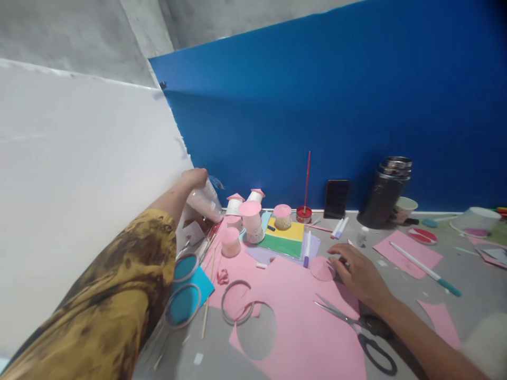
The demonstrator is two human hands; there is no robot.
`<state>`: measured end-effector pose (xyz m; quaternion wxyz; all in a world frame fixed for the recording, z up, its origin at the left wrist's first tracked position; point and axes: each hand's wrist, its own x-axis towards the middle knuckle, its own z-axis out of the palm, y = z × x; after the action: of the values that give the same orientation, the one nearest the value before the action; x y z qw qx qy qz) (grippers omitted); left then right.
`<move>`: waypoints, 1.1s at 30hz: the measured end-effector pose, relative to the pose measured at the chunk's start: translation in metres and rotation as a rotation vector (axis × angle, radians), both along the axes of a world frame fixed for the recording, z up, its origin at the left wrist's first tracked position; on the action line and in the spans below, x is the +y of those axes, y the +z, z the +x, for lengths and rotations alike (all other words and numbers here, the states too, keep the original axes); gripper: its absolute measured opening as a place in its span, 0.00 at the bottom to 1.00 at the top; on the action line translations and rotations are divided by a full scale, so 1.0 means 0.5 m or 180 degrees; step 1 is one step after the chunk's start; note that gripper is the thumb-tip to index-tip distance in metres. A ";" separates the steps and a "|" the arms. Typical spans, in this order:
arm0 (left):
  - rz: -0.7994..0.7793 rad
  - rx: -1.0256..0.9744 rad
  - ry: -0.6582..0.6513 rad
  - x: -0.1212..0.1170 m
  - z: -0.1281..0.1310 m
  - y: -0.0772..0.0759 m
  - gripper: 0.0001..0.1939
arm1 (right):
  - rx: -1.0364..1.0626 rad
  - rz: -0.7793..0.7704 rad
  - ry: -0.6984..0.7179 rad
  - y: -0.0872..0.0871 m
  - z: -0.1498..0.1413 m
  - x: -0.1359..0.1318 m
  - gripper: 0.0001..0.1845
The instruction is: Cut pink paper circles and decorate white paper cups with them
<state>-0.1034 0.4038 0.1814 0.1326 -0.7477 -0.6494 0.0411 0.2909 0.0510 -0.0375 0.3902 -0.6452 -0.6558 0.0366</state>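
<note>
My left hand [195, 178] reaches to the far left corner, its fingers curled round the top of a clear plastic sleeve of white cups [206, 201]. The sleeve leans against the wall panel. My right hand [356, 272] is over the table, fingers loosely bent and apart, nothing gripped in them. Its fingertips are beside a shallow pink paper cone [322, 268]; whether they touch it I cannot tell. Open scissors [350, 319] lie below that hand on a large pink paper sheet [309, 311]. Several small paper cups with pink tops [251, 221] stand between the hands.
Tape rings [237, 302] and blue paper [206, 285] lie at left. A green-and-yellow packet [283, 240], a marker [307, 250] and a phone [336, 198] are farther back. A dark flask [384, 195] stands at right, near a pink sheet [407, 253]. A blue panel [317, 105] closes the back.
</note>
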 end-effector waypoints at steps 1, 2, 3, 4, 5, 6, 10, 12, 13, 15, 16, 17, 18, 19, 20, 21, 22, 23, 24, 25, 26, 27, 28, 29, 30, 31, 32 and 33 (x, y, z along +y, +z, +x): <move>-0.0009 0.0100 0.0091 -0.004 0.002 -0.001 0.18 | -0.0002 -0.0007 0.0011 0.000 -0.001 0.000 0.11; -0.0011 0.0186 0.0148 -0.008 0.003 -0.003 0.18 | -0.0003 -0.0017 0.0011 0.001 -0.001 -0.001 0.11; -0.0007 0.0257 0.0170 -0.011 0.004 -0.005 0.19 | -0.0003 -0.0025 0.0003 0.001 -0.001 -0.001 0.11; -0.0005 0.0317 0.0172 -0.015 0.005 -0.007 0.19 | -0.0005 -0.0037 -0.0004 0.002 -0.002 -0.001 0.11; -0.0005 0.0368 0.0164 -0.018 0.006 -0.009 0.19 | -0.0006 -0.0050 -0.0008 0.003 -0.002 -0.002 0.11; -0.0006 0.0412 0.0154 -0.022 0.006 -0.011 0.19 | -0.0006 -0.0057 -0.0010 0.003 -0.003 -0.002 0.11; -0.0016 0.0531 0.0103 -0.031 0.006 -0.019 0.20 | -0.0051 -0.0045 -0.0016 0.004 -0.006 -0.002 0.11; -0.0023 0.0558 0.0085 -0.034 0.008 -0.021 0.20 | -0.0099 -0.0019 -0.0029 0.004 -0.007 -0.003 0.11; -0.0032 0.0562 0.0079 -0.035 0.010 -0.022 0.19 | -0.0117 -0.0007 -0.0020 0.003 -0.007 -0.003 0.11; -0.0046 0.0555 0.0074 -0.037 0.015 -0.024 0.19 | -0.0130 0.0008 0.0015 0.002 -0.006 -0.003 0.10; -0.0048 0.0544 0.0073 -0.037 0.018 -0.025 0.19 | -0.0133 0.0017 0.0034 0.002 -0.006 -0.003 0.10; -0.0046 0.0530 0.0073 -0.038 0.020 -0.025 0.19 | -0.0139 0.0026 0.0051 0.001 -0.005 -0.003 0.10; -0.0038 0.0511 0.0068 -0.040 0.023 -0.026 0.19 | -0.0145 0.0035 0.0062 0.002 -0.005 -0.004 0.10; -0.0026 0.0488 0.0060 -0.041 0.025 -0.027 0.20 | -0.0149 0.0044 0.0065 0.002 -0.006 -0.004 0.10; -0.0018 0.0463 0.0048 -0.043 0.026 -0.027 0.20 | -0.0149 0.0048 0.0066 0.003 -0.006 -0.005 0.09; -0.0006 0.0436 0.0034 -0.045 0.027 -0.028 0.20 | -0.0145 0.0046 0.0073 0.004 -0.006 -0.005 0.09; 0.0005 0.0409 0.0022 -0.047 0.026 -0.029 0.20 | -0.0140 0.0042 0.0080 0.004 -0.007 -0.006 0.09; 0.0021 0.0383 0.0015 -0.049 0.025 -0.030 0.20 | -0.0135 0.0043 0.0086 0.005 -0.007 -0.006 0.09; 0.0041 0.0355 0.0009 -0.051 0.024 -0.031 0.19 | -0.0134 0.0049 0.0093 0.005 -0.008 -0.006 0.09; 0.0063 0.0324 0.0002 -0.053 0.021 -0.032 0.19 | -0.0135 0.0057 0.0102 0.005 -0.008 -0.006 0.09; 0.0086 0.0292 -0.0005 -0.054 0.019 -0.033 0.19 | -0.0138 0.0068 0.0110 0.005 -0.009 -0.006 0.09; 0.0103 0.0262 -0.0008 -0.054 0.017 -0.034 0.18 | -0.0140 0.0076 0.0116 0.005 -0.009 -0.005 0.09; 0.0115 0.0236 -0.0006 -0.053 0.016 -0.035 0.18 | -0.0142 0.0077 0.0127 0.004 -0.009 -0.005 0.09; 0.0123 0.0215 0.0000 -0.052 0.015 -0.036 0.18 | -0.0140 0.0076 0.0137 0.003 -0.008 -0.004 0.09; 0.0126 0.0197 0.0009 -0.050 0.014 -0.037 0.18 | -0.0137 0.0068 0.0144 0.002 -0.008 -0.004 0.09; 0.0130 0.0178 0.0016 -0.047 0.014 -0.038 0.18 | -0.0131 0.0055 0.0150 0.001 -0.007 -0.003 0.09; 0.0135 0.0151 0.0008 -0.044 0.014 -0.040 0.19 | -0.0124 0.0039 0.0154 0.000 -0.007 -0.003 0.08; 0.0138 0.0105 -0.0033 -0.042 0.014 -0.041 0.19 | -0.0119 0.0023 0.0157 -0.001 -0.006 -0.003 0.08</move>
<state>-0.0964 0.3828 0.1608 0.1598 -0.7472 -0.6439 0.0387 0.2877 0.0496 -0.0379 0.3791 -0.6281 -0.6788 0.0317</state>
